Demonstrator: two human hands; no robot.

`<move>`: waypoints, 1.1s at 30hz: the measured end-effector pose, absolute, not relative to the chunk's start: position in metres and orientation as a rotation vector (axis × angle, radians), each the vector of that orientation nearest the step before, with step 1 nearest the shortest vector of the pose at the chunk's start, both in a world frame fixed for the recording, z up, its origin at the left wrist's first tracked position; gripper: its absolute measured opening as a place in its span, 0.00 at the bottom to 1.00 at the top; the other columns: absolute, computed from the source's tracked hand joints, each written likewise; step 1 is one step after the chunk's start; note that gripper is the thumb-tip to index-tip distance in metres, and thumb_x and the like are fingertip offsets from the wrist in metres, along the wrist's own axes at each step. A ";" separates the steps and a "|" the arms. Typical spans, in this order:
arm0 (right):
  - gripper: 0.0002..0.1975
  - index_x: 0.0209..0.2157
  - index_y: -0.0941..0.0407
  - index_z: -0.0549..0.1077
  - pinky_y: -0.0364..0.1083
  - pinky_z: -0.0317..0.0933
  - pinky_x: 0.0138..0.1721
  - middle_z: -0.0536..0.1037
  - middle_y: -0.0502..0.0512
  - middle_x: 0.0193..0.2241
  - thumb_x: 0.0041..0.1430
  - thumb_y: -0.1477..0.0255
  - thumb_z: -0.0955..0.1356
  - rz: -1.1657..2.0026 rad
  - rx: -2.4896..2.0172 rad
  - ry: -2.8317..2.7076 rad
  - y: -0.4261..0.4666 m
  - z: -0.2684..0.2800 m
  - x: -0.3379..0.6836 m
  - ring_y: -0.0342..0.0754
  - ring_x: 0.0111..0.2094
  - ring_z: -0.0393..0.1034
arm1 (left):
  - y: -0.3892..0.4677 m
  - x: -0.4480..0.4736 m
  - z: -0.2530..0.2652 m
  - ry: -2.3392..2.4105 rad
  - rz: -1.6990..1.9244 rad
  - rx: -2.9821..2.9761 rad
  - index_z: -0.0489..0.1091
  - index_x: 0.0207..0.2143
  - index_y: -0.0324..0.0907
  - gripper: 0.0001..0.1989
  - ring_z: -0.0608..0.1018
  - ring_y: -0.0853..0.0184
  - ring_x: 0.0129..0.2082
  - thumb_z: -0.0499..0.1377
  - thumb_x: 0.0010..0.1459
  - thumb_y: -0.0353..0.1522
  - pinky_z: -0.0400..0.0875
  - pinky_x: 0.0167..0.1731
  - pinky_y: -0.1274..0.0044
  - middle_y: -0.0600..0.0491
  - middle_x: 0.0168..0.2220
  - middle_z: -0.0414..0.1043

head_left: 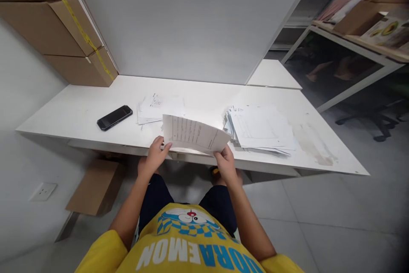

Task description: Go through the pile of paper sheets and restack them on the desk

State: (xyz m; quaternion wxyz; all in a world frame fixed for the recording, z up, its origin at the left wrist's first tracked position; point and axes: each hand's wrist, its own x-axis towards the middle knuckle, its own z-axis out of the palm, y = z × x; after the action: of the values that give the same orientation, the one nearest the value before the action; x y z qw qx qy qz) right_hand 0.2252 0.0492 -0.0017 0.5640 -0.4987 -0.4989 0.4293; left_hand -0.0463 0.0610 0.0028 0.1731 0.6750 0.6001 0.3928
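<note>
A printed sheet of paper [194,134] is held up at the desk's front edge, bowed slightly between my two hands. My left hand [156,153] pinches its left end, thumb on the near face. At the other end, my right hand [226,162] grips the lower right corner. Behind the sheet to the left lies a small stack of papers [156,109], partly covered by it. To the right is a thicker, uneven pile of papers [262,128], its sheets fanned at the edges. The print on the held sheet is too small to read.
A black phone [114,117] lies on the white desk [204,87] at left. Stacked cardboard boxes [86,62] stand in the back left corner, against a grey panel [188,21]. Another cardboard box [96,185] is under the desk. At right is a second table [354,45] with boxes.
</note>
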 end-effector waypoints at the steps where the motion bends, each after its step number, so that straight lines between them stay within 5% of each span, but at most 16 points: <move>1: 0.19 0.44 0.55 0.72 0.49 0.63 0.46 0.78 0.53 0.40 0.48 0.73 0.63 0.969 -1.202 -1.212 0.055 0.000 0.231 0.51 0.43 0.70 | 0.064 -0.042 -0.002 1.715 1.102 1.995 0.66 0.30 0.43 0.08 0.71 0.63 0.37 0.56 0.59 0.37 0.67 0.39 0.72 0.52 0.32 0.68; 11: 0.12 0.42 0.53 0.74 0.52 0.62 0.50 0.78 0.56 0.43 0.59 0.68 0.62 0.774 -1.201 -1.525 0.045 0.033 0.240 0.53 0.48 0.70 | 0.065 -0.034 -0.015 1.553 1.247 2.014 0.69 0.38 0.44 0.06 0.75 0.63 0.40 0.54 0.59 0.32 0.70 0.43 0.71 0.51 0.37 0.73; 18: 0.13 0.42 0.54 0.72 0.52 0.63 0.46 0.78 0.58 0.39 0.56 0.67 0.63 0.854 -1.285 -1.412 0.045 0.014 0.233 0.53 0.44 0.71 | 0.048 -0.034 -0.021 1.520 1.326 1.857 0.70 0.41 0.43 0.09 0.75 0.62 0.43 0.54 0.59 0.31 0.67 0.51 0.66 0.50 0.38 0.73; 22: 0.16 0.39 0.57 0.73 0.51 0.64 0.43 0.79 0.59 0.36 0.55 0.62 0.63 0.932 -1.412 -1.317 0.037 0.004 0.233 0.55 0.41 0.70 | 0.025 -0.027 -0.026 1.581 1.438 1.512 0.71 0.41 0.43 0.11 0.76 0.60 0.45 0.57 0.58 0.39 0.69 0.49 0.67 0.49 0.39 0.75; 27: 0.17 0.42 0.54 0.75 0.50 0.64 0.45 0.79 0.54 0.36 0.50 0.68 0.64 1.162 -1.391 -1.407 0.014 0.008 0.234 0.54 0.42 0.71 | -0.020 -0.015 -0.037 1.423 1.574 0.894 0.70 0.47 0.44 0.22 0.76 0.57 0.47 0.60 0.54 0.45 0.71 0.46 0.69 0.48 0.46 0.75; 33: 0.25 0.42 0.56 0.76 0.51 0.64 0.45 0.80 0.55 0.37 0.40 0.71 0.62 1.379 -1.425 -1.258 -0.009 -0.014 0.233 0.56 0.43 0.71 | -0.053 -0.005 -0.043 1.401 1.428 0.625 0.71 0.43 0.41 0.24 0.78 0.56 0.44 0.67 0.46 0.43 0.72 0.44 0.68 0.46 0.42 0.77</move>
State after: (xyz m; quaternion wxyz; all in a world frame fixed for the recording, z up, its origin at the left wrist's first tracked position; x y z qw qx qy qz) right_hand 0.2330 -0.0085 -0.0137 0.3862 -0.5597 -0.4943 0.5415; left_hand -0.0055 -0.0526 -0.0429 0.4990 0.2585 0.5793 0.5904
